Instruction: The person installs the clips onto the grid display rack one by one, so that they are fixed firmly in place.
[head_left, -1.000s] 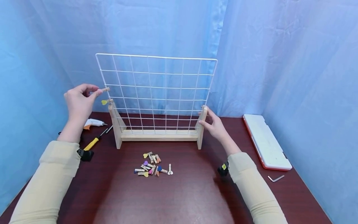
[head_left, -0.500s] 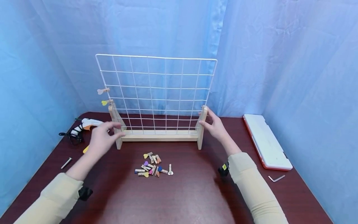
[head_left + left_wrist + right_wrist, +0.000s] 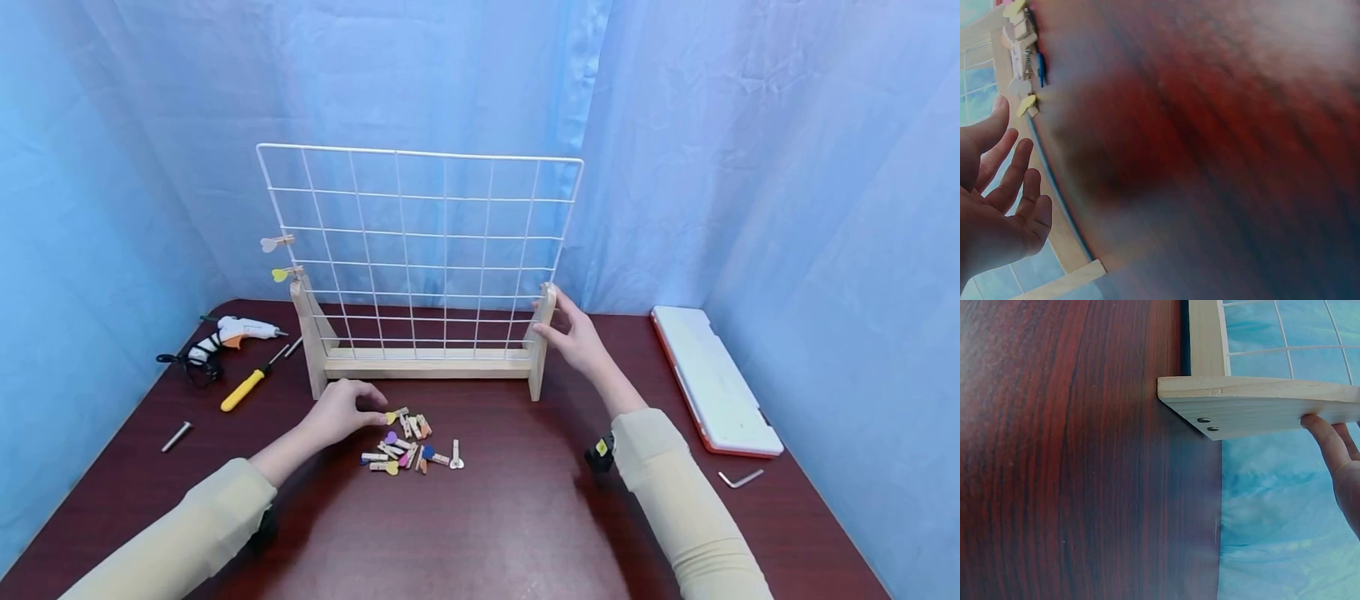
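Blue curtains [image 3: 675, 125] close off the far side of the dark wood table [image 3: 495, 542]. From where I'm standing: left arm stretched inward, left hand [image 3: 341, 414] low at the pile of mini clothespins [image 3: 408, 450], just in front of the stand. Thumb and index reach toward a yellow-heart clip [image 3: 392, 417]; left-wrist view has them apart, other fingers loosely bent, nothing gripped. Contact with that clip: can't tell.

Right arm angled forward, right hand [image 3: 576, 337] bent around the upper part of the stand's right upright [image 3: 542, 354], holding it. White wire grid [image 3: 445, 197] sits upright in the wooden stand [image 3: 427, 367]; two clips on its left edge, white heart [image 3: 269, 245] above yellow heart [image 3: 281, 275].

Only container: white case [image 3: 716, 379], red-edged, flat at right, contents hidden. Hex key [image 3: 741, 479] near its front end.
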Tool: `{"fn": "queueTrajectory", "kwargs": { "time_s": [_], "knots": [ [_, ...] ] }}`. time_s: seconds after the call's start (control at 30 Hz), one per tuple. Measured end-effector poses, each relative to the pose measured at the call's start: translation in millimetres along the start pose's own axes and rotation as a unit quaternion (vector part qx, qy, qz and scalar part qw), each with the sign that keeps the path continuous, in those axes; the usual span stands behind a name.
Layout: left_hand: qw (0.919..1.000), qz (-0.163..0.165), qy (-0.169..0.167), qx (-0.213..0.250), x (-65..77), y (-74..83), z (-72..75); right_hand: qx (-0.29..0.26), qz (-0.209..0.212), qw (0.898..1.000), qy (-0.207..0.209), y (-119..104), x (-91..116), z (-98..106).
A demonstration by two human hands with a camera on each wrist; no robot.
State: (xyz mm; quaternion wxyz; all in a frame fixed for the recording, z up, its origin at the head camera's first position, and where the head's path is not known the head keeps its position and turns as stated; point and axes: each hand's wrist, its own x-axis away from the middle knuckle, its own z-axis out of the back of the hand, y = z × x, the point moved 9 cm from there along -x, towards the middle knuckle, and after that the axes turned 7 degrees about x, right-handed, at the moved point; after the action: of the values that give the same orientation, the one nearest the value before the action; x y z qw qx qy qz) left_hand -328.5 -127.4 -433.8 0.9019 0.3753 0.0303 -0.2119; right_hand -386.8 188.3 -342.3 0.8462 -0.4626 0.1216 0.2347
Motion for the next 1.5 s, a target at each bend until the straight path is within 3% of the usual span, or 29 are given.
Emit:
{"fn": "queueTrajectory", "kwargs": {
  "time_s": [0.27, 0.47, 0.6, 0.7, 0.83, 0.97, 1.13, 1.27, 1.4, 1.5],
  "knots": [
    [0.9998, -0.004, -0.011, -0.016, -4.7, -0.4, -8.9, 0.000, 0.005, 1.000, -0.001, 0.1, -0.7, -1.0],
    [0.9997, 0.016, 0.005, -0.020, -7.4, -1.7, -0.4, 0.004, 0.005, 1.000, -0.001, 1.6, -0.4, 0.3],
    [0.9988, -0.013, 0.048, -0.005, -10.3, 9.2, 20.7, 0.008, 0.003, 1.000, -0.001, 2.5, -0.1, 0.6],
    [0.9947, -0.036, 0.096, 0.012, -12.0, 22.2, 47.3, 0.011, 0.003, 1.000, -0.001, 2.1, 0.0, 0.5],
    [0.9871, -0.032, 0.155, 0.021, -12.5, 38.2, 88.2, 0.014, 0.005, 1.000, 0.001, 0.7, 0.2, 1.0],
    [0.9707, -0.034, 0.237, 0.024, -9.2, 50.1, 130.6, 0.015, 0.005, 1.000, 0.000, -0.1, 0.3, 1.0],
    [0.9255, -0.062, 0.372, 0.038, 2.5, 59.9, 183.7, 0.018, 0.008, 1.000, 0.002, -1.1, -0.3, 1.6],
    [0.8961, -0.067, 0.438, 0.033, 8.9, 63.1, 217.1, 0.019, 0.009, 1.000, 0.003, -1.5, -0.3, 2.4],
    [0.8826, -0.054, 0.464, 0.053, 7.2, 61.1, 242.3, 0.019, 0.006, 1.000, 0.002, -0.9, -0.3, 3.2],
    [0.8776, -0.037, 0.473, 0.068, 3.9, 57.7, 256.2, 0.017, 0.005, 1.000, 0.001, -0.1, -0.2, 3.4]
  ]
}}
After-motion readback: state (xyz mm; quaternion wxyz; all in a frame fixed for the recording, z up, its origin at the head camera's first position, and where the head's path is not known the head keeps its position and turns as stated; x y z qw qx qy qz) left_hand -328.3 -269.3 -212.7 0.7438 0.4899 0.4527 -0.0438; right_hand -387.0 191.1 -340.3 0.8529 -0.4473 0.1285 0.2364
